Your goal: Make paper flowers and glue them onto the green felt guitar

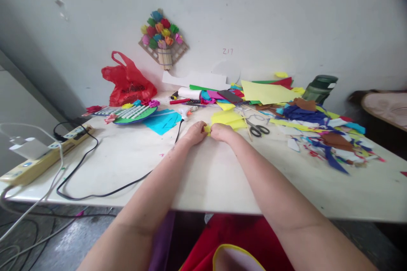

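My left hand (196, 133) and my right hand (221, 131) meet near the middle of the white table (216, 178). Between them a small piece of yellow crepe paper (207, 130) shows, pinched by the closed fingers of both. Just behind my right hand lie larger yellow paper sheets (230, 118). A pair of dark-handled scissors (259, 130) rests to the right, beside thin wooden sticks (247, 127). Behind my left hand is a white glue gun (184, 113) with a black cord.
Paper scraps (337, 148) spread over the right side, near a green bottle (319, 88). At the left are a power strip (41, 156), a red plastic bag (127, 84), blue paper (163, 122) and a green craft piece (135, 115). A paper-flower decoration (163, 38) hangs on the wall.
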A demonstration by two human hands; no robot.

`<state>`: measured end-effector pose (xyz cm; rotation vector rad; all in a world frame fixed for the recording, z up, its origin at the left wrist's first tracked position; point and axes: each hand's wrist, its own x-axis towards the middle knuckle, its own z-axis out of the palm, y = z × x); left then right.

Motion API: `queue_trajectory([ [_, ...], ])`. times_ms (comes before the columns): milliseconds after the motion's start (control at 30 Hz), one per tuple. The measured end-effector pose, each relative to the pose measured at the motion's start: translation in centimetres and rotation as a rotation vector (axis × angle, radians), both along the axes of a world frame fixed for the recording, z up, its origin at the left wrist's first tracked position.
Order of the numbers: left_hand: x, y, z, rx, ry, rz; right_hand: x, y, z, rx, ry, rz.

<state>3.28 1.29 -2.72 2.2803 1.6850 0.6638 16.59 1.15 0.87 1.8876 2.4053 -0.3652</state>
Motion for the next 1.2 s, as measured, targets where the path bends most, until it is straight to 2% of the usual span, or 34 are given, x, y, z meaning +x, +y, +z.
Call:
queue_trajectory([
  [200, 0.0, -0.1, -0.6, 0.039, -0.045, -0.014, 0.3, 0.1, -0.4, 0.021, 0.025, 0.022],
  [300, -0.2, -0.4, -0.7, 0.138, -0.037, -0.036, 0.3, 0.1, -0.3, 0.016, 0.034, 0.034],
  [400, -0.4, -0.5, -0.7, 0.244, 0.034, 0.025, 0.3, 0.1, -0.3, 0.020, 0.042, 0.048],
  [567, -0.7, -0.2, -0.3, 0.102, 0.075, 0.199, 0.3, -0.1, -0.1, 0.002, 0.031, 0.035],
  [800, -0.7, 0.2, 0.1, 0.005, 0.040, 0.304, 0.4, 0.3, -0.3, -0.010, 0.035, 0.042],
  [933, -1.2, 0.7, -0.2, -0.054, 0.004, 0.318, 0.5, 0.3, -0.4, -0.008, 0.043, 0.029],
  [1000, -1.5, 0.8, -0.4, -0.022, -0.040, 0.312, 0.5, 0.2, -0.3, 0.002, 0.060, 0.038],
  [1100, -1.9, 0.7, -0.3, 0.052, -0.108, 0.253, 0.7, 0.0, 0.2, -0.007, 0.094, 0.054],
  [1200, -2.2, 0.4, -0.1, 0.057, -0.145, 0.183, 1.0, 0.0, 0.7, -0.013, 0.134, 0.043],
])
